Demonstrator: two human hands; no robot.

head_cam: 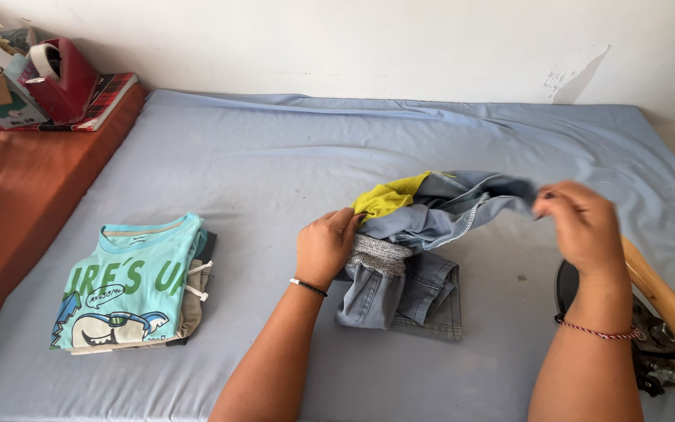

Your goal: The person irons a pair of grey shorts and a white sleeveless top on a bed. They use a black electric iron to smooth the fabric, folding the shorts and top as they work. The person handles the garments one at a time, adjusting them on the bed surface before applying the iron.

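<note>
Blue bedsheet [275, 156]: both hands, left [326, 246] and right [580, 223], pinch jeans [423, 258] (right blurred, probably closed) stretched between.

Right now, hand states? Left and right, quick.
Left hand: closed, gripping the denim garment at its yellow-lined end.
Right hand: closed, pinching the garment's other end, lifted.

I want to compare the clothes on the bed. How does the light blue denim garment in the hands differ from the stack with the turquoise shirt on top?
The denim garment is bunched and partly lifted, gripped by the left hand and right hand; the folded stack lies flat and untouched. The garment is grey-blue with a yellow lining; the stack's top is turquoise with a cartoon print. Both rest on the blue sheet.
</note>
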